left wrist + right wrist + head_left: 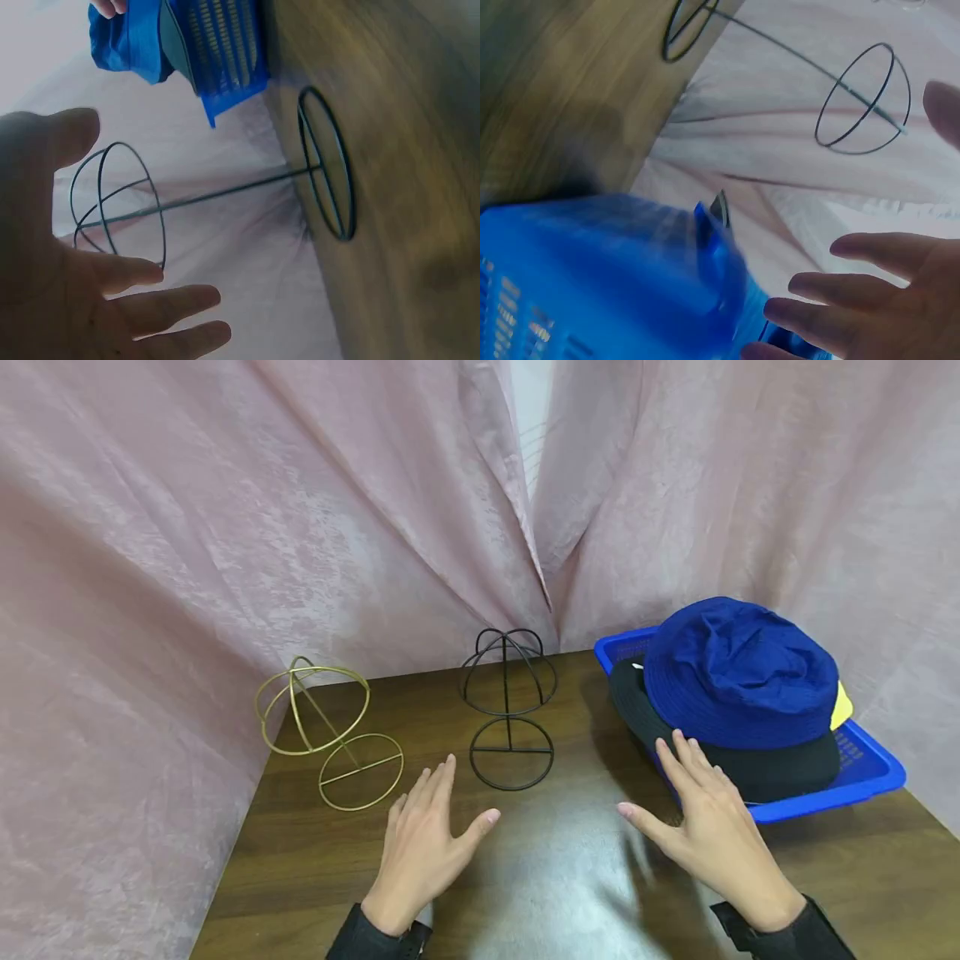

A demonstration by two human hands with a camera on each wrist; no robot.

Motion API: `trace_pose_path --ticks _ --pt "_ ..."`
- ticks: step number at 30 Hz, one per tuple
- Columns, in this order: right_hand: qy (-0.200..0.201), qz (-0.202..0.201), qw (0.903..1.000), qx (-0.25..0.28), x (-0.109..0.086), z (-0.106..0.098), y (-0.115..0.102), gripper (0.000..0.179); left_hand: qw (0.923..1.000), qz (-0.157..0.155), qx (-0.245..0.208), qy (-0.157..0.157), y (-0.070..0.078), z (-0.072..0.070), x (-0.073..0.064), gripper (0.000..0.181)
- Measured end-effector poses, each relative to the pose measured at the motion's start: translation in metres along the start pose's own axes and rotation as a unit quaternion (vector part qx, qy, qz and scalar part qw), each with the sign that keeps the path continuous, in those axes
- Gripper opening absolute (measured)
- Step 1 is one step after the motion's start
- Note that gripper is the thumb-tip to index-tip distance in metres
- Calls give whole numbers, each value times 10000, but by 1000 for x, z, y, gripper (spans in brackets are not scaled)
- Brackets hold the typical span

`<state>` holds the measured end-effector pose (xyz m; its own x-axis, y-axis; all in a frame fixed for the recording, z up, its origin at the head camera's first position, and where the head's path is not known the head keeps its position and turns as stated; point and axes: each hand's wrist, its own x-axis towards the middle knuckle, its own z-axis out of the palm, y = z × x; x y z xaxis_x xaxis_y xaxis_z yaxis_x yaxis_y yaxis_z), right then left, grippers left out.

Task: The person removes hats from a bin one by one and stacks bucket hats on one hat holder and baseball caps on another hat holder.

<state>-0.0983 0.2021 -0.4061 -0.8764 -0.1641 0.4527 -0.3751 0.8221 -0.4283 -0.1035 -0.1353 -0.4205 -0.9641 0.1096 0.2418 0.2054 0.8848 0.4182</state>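
My left hand (422, 852) hovers above the table with straight, spread fingers and holds nothing. Nearest to it are a gold wire hat stand (362, 768) at the left and a black wire hat stand (510, 750) in the middle. On the right, my right hand (712, 827) reaches toward a blue bucket hat (738, 672), fingers extended; whether they touch a hat cannot be told. Beneath the blue hat lies a black hat (780, 770), its brim showing. Both sit in a blue plastic basket (873, 777). The right wrist view shows the basket's side (615, 262) close up.
Something yellow (842, 707) pokes out behind the blue hat in the basket. The brown wooden table (555, 885) meets a pink curtain (360, 527) along its back and left edges. The two stands are upright, side by side near the back.
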Motion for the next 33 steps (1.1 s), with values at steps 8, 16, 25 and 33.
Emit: trace_pose_path --ticks 8,16,25,33 --pt "649 334 9970 269 -6 -18 18 75 9918 -296 -1221 -215 20 19 11 94" --pt "1128 792 9891 509 -10 -31 35 56 9651 -105 -2543 -622 36 35 15 81" --pt "1354 1685 9735 742 -15 -46 47 48 9106 -9 -3949 -1223 51 50 26 62" --pt "1691 2270 9575 544 -20 -58 55 49 8347 -158 -5233 -1708 72 56 37 57"
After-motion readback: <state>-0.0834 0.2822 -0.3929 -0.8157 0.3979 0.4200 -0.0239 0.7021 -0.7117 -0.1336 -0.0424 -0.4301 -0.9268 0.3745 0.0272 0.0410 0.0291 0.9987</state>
